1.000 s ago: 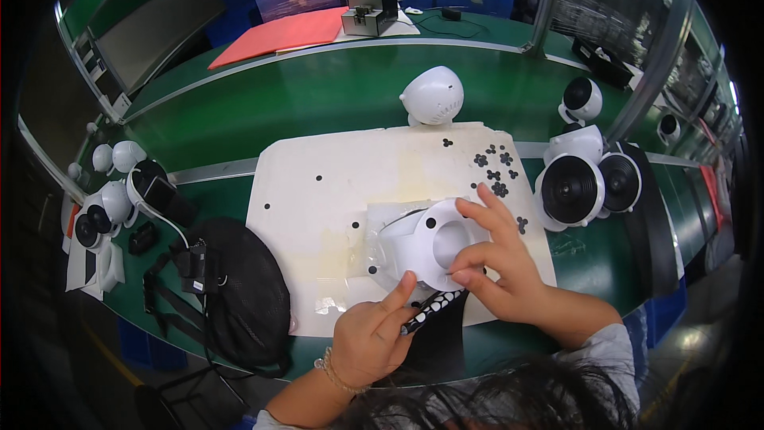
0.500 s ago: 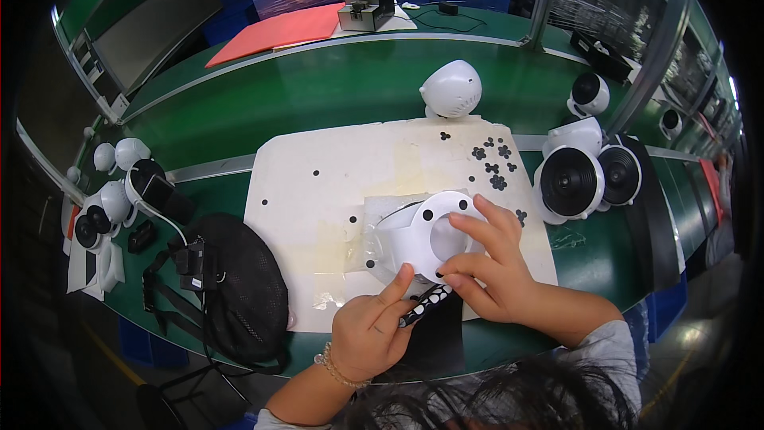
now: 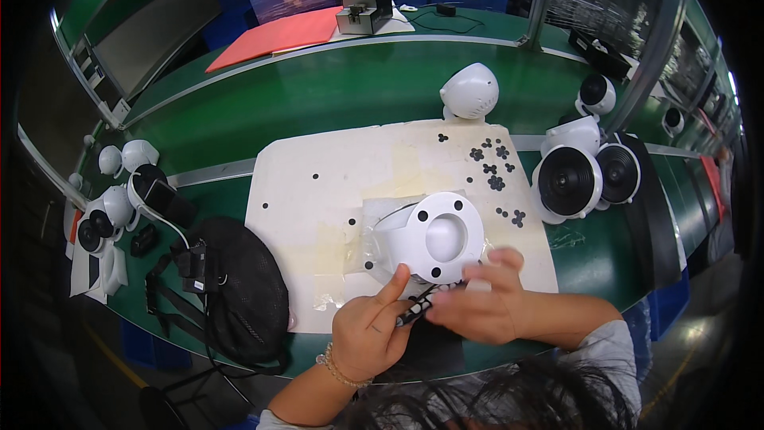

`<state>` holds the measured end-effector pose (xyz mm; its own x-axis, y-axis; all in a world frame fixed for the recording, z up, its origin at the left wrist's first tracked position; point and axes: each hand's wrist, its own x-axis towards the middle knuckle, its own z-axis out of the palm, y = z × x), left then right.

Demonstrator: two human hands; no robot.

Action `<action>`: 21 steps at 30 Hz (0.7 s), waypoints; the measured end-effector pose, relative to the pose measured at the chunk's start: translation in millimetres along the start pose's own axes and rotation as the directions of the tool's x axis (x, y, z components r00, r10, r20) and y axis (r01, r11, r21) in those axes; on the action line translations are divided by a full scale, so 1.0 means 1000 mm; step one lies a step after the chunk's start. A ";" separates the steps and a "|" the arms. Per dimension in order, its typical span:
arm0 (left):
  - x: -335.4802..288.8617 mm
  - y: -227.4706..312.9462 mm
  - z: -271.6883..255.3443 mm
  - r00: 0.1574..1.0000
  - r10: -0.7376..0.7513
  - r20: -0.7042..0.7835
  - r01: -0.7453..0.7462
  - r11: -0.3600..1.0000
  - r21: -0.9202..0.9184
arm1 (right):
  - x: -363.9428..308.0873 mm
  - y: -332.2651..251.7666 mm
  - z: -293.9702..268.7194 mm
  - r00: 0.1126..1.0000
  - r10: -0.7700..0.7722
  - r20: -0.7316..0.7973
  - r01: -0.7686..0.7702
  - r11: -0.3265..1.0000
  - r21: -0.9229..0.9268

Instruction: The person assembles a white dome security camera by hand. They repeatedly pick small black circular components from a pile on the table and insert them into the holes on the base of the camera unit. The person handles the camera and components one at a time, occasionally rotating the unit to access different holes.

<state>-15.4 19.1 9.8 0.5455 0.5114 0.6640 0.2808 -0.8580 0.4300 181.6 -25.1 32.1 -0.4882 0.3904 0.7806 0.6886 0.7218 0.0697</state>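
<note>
A white rounded housing (image 3: 390, 240) lies on a clear plastic bag (image 3: 371, 215) in front of me, its ring-shaped base (image 3: 473, 231) turned up. Several black round pads (image 3: 423, 216) sit on that ring around a wide round hole. My left hand (image 3: 368, 334) grips a black strip with white round spots (image 3: 415, 308) just below the ring, its thumb raised against the housing's lower edge. At the strip's right end is my right hand (image 3: 481, 302), its fingers smeared by motion; whether it holds anything is hidden.
A pale board (image 3: 302, 247) under the work carries black dot clusters (image 3: 496, 183) at its right. Behind it stands a white rounded device (image 3: 469, 91). Black-fronted white units (image 3: 567, 181) crowd the right, others (image 3: 115, 205) the far left. A black mesh bag (image 3: 239, 295) lies left.
My right hand has come off the ring and down to the strip, uncovering the hole and the ring's right side. The white device behind the board appears slightly further right.
</note>
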 end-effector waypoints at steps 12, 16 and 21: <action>-0.003 -0.002 0.006 0.999 -0.011 -0.039 0.011 1.000 -0.004 | -0.013 0.022 -0.017 0.717 0.648 0.257 -0.695 0.633 0.342; -0.003 -0.003 0.006 0.999 0.007 -0.040 -0.007 1.000 -0.003 | -0.013 0.023 -0.018 0.724 0.636 0.267 -0.688 0.634 0.353; -0.005 -0.003 0.007 1.000 0.004 -0.031 -0.004 1.000 0.018 | -0.013 0.021 -0.019 0.739 0.626 0.248 -0.672 0.665 0.325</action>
<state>-13.4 18.6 1.6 0.5221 0.5088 0.6845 0.2933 -0.8607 0.4161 213.0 -25.7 35.0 -0.0627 0.8820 0.4671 0.6119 0.4037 -0.6802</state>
